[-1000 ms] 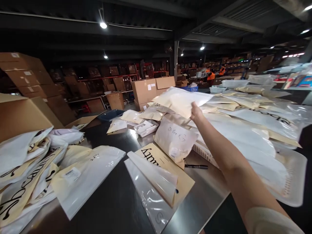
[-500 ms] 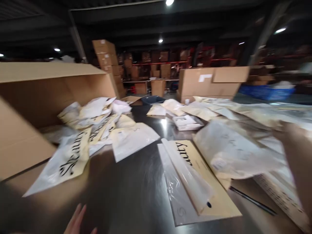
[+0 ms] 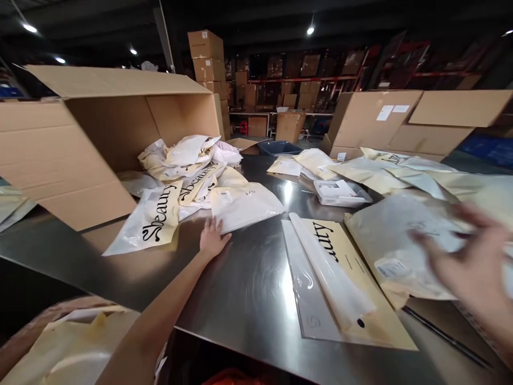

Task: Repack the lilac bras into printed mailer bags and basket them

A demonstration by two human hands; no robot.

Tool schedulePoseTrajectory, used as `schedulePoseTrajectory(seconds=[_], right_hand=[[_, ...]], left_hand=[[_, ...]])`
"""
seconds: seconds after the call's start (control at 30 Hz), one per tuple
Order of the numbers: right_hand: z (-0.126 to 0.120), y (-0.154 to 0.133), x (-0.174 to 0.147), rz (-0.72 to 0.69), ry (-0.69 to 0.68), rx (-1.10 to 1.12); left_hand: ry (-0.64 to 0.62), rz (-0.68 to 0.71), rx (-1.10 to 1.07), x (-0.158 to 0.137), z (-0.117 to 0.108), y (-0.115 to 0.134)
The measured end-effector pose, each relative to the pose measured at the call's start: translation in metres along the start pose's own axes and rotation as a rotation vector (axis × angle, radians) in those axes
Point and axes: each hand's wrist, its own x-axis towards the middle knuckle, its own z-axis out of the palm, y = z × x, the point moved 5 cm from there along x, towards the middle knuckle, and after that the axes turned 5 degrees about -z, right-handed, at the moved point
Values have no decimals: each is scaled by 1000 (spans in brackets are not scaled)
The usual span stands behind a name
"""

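Note:
My left hand reaches over the steel table with fingers spread, its fingertips at the near edge of a white plastic mailer bag. Beside that bag lies a heap of white and cream bags, among them a printed "beauty" bag. My right hand, smeared by motion, is above a bulging translucent bag with a label; its thumb and fingers are apart, and whether it touches the bag I cannot tell. Between my hands, a flat clear and cream bag lies with its clear film partly rolled.
A large cardboard box on its side opens toward the heap. Farther right stand a small white packet, more bags and another carton. A black pen-like stick lies at right. Below the table's left edge is a container of bags.
My view has swung left. My left hand has moved forward from the bottom edge to the white bag. My right hand now shows over the translucent bag, its fingers more plainly in view.

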Motion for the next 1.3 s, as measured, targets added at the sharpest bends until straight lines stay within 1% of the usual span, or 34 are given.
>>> schedulePoseTrajectory(seconds=[0.03, 0.07, 0.13, 0.17, 0.23, 0.27, 0.3, 0.33, 0.4, 0.47, 0.5, 0.57, 0.63, 0.67, 0.7, 0.73, 0.77, 0.8, 0.83, 0.87, 0.9, 0.93, 1.0, 1.07, 1.1, 1.17, 1.2, 1.23, 1.3], right_hand=[[0, -19, -16, -71, -84, 32], [3, -40, -35, -150, -198, 82], [18, -83, -82, -292, -488, 185], [26, -101, -107, -340, -639, 229], [41, -125, -155, -425, -927, 302], [45, -132, -175, -455, -1033, 328], [48, -135, -189, -466, -1094, 340], [51, -136, -197, -456, -1114, 339], [55, -135, -199, -371, -1070, 295], [61, -140, -188, -240, -993, 229], [66, -145, -182, -163, -970, 187], [78, -160, -175, -6, -1001, 95], [91, -181, -178, 121, -1114, 61], [97, -192, -183, 164, -1173, 81], [101, -203, -189, 199, -1211, 125], [103, -213, -195, 236, -1220, 188], [104, -221, -200, 285, -1203, 273], [103, -227, -205, 355, -1170, 380], [101, -232, -210, 446, -1129, 501], [99, -235, -214, 540, -1093, 628], [96, -238, -217, 624, -1062, 745], [93, -241, -219, 692, -1036, 841], [86, -246, -220, 792, -1005, 969], [81, -250, -221, 880, -976, 1059], [80, -251, -222, 931, -958, 1093], [78, -245, -227, 1045, -899, 1117], [77, -238, -230, 1108, -854, 1106], [76, -228, -234, 1173, -805, 1087], [74, -207, -241, 1285, -722, 1066]], left_hand=[[-45, 67, 7, 3, 8, 14], [-89, 127, 12, 1, 16, 27], [-150, 197, 22, -16, 26, 43], [-163, 213, 27, -29, 27, 46], [-172, 226, 36, -61, 23, 38], [-173, 224, 42, -79, 19, 28], [-175, 216, 53, -96, 15, 14], [-174, 202, 64, -112, 9, -2], [-162, 171, 73, -138, -2, -38], [-143, 149, 44, -157, -14, -70], [-118, 142, 15, -163, -20, -82], [-23, 120, -73, -176, -33, -94], [90, 50, -215, -193, -46, -90], [91, -19, -328, -203, -48, -84], [34, -117, -478, -215, -44, -75], [-113, -226, -650, -229, -34, -61], [-338, -360, -888, -244, -18, -44], [-625, -496, -1147, -262, 1, -20], [-749, -536, -1233, -273, 12, 1], [-806, -555, -1283, -280, 22, 19], [-833, -578, -1374, -282, 30, 36], [-810, -583, -1433, -281, 36, 48], [-738, -587, -1532, -274, 41, 65], [-661, -596, -1581, -267, 38, 72], [-620, -609, -1598, -264, 35, 72], [-518, -660, -1618, -258, 29, 61], [-450, -694, -1621, -254, 25, 50], [-370, -729, -1621, -250, 20, 35], [-184, -791, -1607, -240, 9, -3]])
